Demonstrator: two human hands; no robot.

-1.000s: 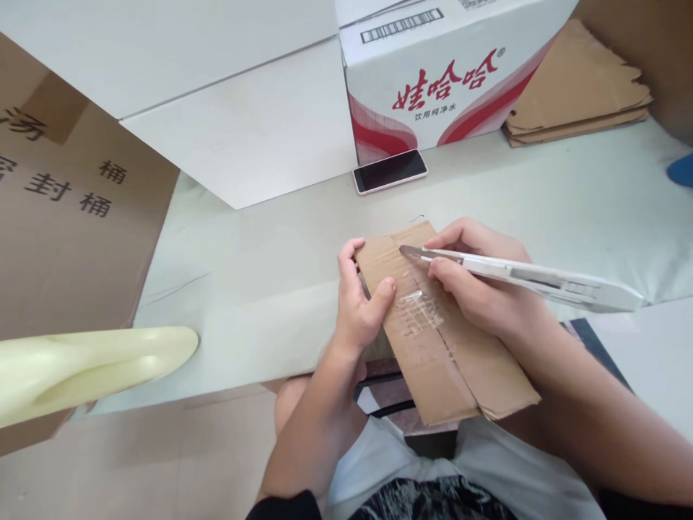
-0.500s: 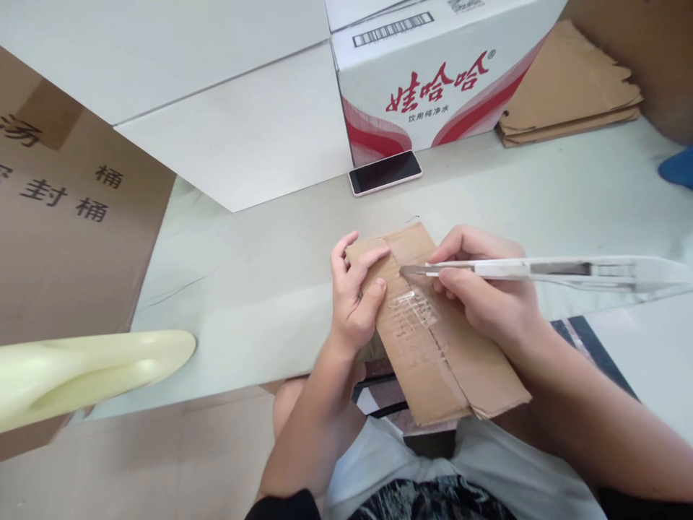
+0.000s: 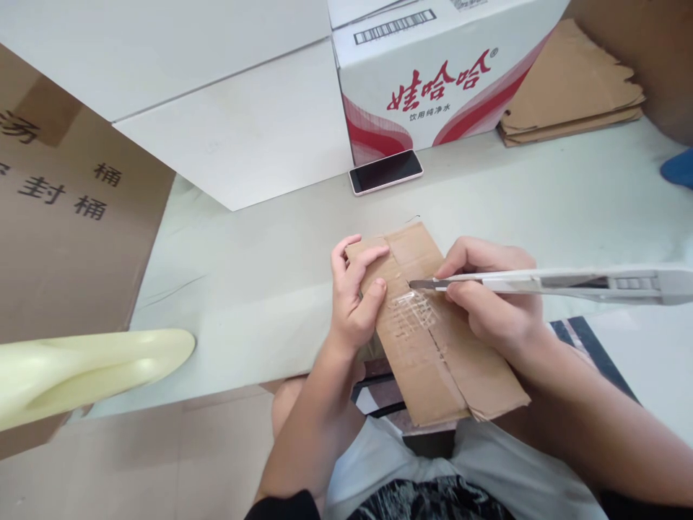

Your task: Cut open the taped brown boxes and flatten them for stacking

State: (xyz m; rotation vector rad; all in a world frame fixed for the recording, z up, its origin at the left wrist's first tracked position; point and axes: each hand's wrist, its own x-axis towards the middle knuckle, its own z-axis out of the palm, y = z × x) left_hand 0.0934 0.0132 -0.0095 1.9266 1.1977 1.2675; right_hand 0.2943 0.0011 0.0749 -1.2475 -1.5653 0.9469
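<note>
- The left hand (image 3: 354, 303) is clamped on the left edge of the box (image 3: 449, 365), thumb and one finger lying over its top face.
- The right hand (image 3: 501, 307) is closed round the knife (image 3: 568, 283), pinching it near the blade (image 3: 425, 285).
- The box is held aslant above the lap, its far end over the worktop (image 3: 260, 289).
- The blade's tip is at the box's middle seam, just beyond a patch of clear tape (image 3: 416, 307).
- The knife's handle points off to the right.
- Beyond the box, the phone (image 3: 386, 172) lies on the worktop, just before a red-and-white carton (image 3: 433, 101).
- To that carton's right lies folded cardboard (image 3: 574, 83); to its left stands a white carton (image 3: 254, 137).
- A brown carton (image 3: 59, 267) stands at far left.
</note>
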